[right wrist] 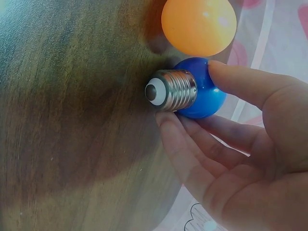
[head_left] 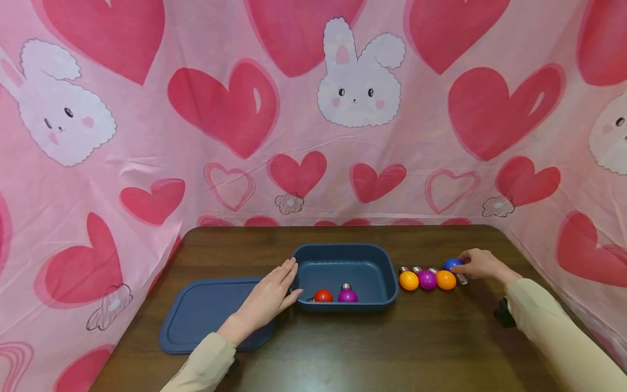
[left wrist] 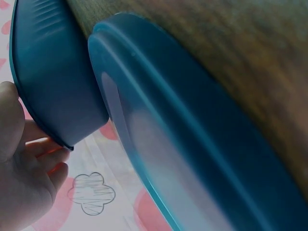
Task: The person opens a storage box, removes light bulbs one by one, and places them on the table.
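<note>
My right hand pinches a blue light bulb between thumb and fingers at the right end of a row of bulbs. In the right wrist view the metal screw base points away from the palm, and an orange bulb lies beside it. My left hand rests with fairly straight fingers against the left rim of a dark blue box. Inside the box, near its front wall, lie a red bulb and a purple bulb.
Left of the box, a dark blue lid lies flat, partly under my left forearm. An orange bulb, a purple bulb and another orange bulb line up right of the box. A pink heart-print cloth hangs behind the wooden table.
</note>
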`<state>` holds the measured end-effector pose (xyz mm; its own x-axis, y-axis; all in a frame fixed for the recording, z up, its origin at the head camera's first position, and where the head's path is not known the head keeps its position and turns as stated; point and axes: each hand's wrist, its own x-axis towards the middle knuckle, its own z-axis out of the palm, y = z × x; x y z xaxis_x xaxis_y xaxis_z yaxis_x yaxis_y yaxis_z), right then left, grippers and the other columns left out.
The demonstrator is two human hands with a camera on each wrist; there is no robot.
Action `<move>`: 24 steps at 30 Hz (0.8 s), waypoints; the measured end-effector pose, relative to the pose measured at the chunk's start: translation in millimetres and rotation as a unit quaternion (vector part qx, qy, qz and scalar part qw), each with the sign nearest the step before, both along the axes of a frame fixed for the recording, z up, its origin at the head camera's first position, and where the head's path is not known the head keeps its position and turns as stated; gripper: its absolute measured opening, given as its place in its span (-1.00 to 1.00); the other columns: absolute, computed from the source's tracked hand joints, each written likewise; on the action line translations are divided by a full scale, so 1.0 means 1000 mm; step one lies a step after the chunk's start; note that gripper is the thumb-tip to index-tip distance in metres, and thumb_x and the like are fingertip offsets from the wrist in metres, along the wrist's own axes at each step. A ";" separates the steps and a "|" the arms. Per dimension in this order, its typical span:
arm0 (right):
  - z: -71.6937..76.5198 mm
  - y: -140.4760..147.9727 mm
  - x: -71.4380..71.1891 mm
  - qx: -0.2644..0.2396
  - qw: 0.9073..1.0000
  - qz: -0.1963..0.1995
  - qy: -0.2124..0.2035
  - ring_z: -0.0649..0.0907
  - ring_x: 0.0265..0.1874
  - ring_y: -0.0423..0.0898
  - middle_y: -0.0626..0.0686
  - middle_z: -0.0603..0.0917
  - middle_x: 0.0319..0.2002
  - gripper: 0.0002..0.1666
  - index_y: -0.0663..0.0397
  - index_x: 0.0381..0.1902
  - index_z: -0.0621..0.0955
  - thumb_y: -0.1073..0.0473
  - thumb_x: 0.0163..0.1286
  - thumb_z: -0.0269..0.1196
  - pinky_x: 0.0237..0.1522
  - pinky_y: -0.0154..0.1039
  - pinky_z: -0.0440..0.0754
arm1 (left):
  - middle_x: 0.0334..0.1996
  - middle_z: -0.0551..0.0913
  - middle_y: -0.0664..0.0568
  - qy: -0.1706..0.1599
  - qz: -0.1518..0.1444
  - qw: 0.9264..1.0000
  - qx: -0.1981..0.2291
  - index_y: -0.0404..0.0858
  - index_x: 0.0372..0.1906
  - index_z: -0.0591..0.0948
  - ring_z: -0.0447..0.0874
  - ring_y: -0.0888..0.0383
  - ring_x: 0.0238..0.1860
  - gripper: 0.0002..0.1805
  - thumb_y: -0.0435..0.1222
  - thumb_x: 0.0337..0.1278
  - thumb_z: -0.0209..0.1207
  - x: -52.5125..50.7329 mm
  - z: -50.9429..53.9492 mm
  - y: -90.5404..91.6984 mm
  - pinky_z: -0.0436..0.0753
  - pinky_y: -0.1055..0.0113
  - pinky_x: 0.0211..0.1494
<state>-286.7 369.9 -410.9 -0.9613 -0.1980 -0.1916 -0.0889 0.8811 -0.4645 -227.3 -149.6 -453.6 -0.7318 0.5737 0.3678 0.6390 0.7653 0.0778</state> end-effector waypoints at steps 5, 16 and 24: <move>0.000 0.000 0.000 0.002 1.000 -0.001 -0.006 0.59 -0.51 -0.07 0.23 0.58 -0.36 -0.31 0.61 -0.13 0.44 0.00 0.16 0.32 -0.43 -0.17 0.64 | 0.32 0.23 -0.15 0.000 0.000 1.000 0.000 -0.36 0.32 0.27 0.17 0.02 0.32 -0.30 -0.02 0.20 0.09 0.000 0.001 0.000 0.28 0.11 0.24; 0.002 0.001 0.001 -0.008 1.000 0.000 0.000 0.60 -0.53 -0.03 0.13 0.58 -0.41 -0.35 0.57 -0.13 0.46 -0.02 0.19 0.29 -0.44 -0.17 0.64 | 0.33 0.22 -0.13 -0.007 0.005 1.000 0.000 -0.33 0.33 0.25 0.15 0.04 0.33 -0.29 -0.01 0.20 0.09 0.000 0.001 -0.001 0.25 0.15 0.26; 0.001 0.004 0.000 0.001 1.000 -0.002 0.002 0.61 -0.52 -0.05 0.08 0.60 -0.42 -0.34 0.55 -0.12 0.46 -0.05 0.20 0.27 -0.45 -0.20 0.63 | 0.29 0.27 -0.19 0.011 -0.006 1.000 0.004 -0.41 0.28 0.32 0.20 0.00 0.30 -0.31 -0.03 0.19 0.11 0.000 0.002 0.001 0.28 0.11 0.25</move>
